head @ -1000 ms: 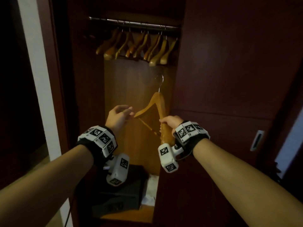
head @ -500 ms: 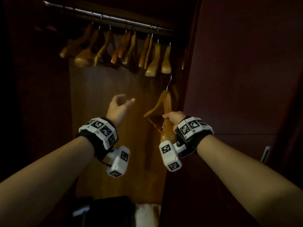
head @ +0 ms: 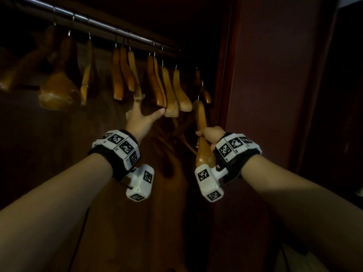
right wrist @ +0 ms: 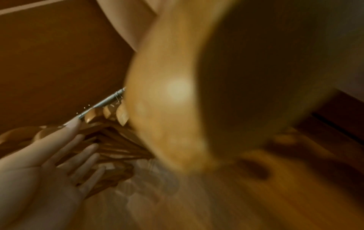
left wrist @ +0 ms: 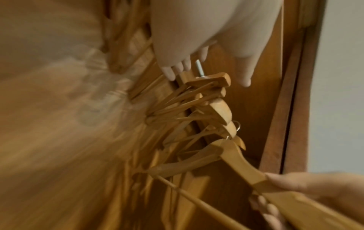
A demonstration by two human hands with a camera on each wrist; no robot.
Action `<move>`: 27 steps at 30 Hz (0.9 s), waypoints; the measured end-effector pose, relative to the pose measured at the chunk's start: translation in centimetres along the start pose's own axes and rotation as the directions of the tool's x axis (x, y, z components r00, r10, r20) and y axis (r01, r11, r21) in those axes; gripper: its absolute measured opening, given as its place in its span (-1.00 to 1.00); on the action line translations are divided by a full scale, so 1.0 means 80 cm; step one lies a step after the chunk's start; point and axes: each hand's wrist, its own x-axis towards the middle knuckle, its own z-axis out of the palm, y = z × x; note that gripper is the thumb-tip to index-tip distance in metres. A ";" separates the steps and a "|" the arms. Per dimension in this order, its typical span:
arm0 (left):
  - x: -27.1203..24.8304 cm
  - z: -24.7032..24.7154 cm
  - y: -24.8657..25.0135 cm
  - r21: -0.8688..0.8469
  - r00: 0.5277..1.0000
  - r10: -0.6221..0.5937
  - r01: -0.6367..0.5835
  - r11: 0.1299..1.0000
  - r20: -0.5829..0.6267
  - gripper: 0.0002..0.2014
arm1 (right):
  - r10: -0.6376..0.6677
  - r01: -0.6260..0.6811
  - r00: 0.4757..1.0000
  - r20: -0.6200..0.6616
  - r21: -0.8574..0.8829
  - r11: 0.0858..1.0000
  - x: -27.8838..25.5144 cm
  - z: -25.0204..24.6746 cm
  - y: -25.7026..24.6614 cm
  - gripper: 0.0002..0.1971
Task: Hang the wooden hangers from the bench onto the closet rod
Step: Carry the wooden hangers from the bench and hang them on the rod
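Right hand (head: pixel 210 136) grip wrapped round smooth curved wooden hanger (head: pixel 201 122), left hand (head: pixel 139 119) grip spread, steel rod (head: pixel 110 29) above

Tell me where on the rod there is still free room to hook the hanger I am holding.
Bare stretches of the rod lie between the third hook and the next cluster, and at its right end beside the closet wall. The hung hangers crowd the middle right, where the left hand reaches with fingers spread. The right hand holds the hanger below the right end.
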 end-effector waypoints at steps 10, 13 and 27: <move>0.039 0.018 -0.004 -0.030 0.969 0.225 -0.224 0.974 0.097 -0.37 | -0.114 0.111 0.991 -0.069 -0.055 0.992 0.025 0.005 -0.071 -0.45; 0.049 0.021 -0.005 -0.025 0.938 0.312 -0.312 0.950 0.152 -0.46 | -0.137 0.129 0.987 -0.080 -0.093 0.987 0.037 0.002 -0.088 -0.41; 0.065 0.014 -0.042 0.075 0.808 0.580 -0.588 0.806 0.100 -0.64 | -0.183 0.161 0.978 -0.098 -0.200 0.967 0.075 0.013 -0.130 -0.89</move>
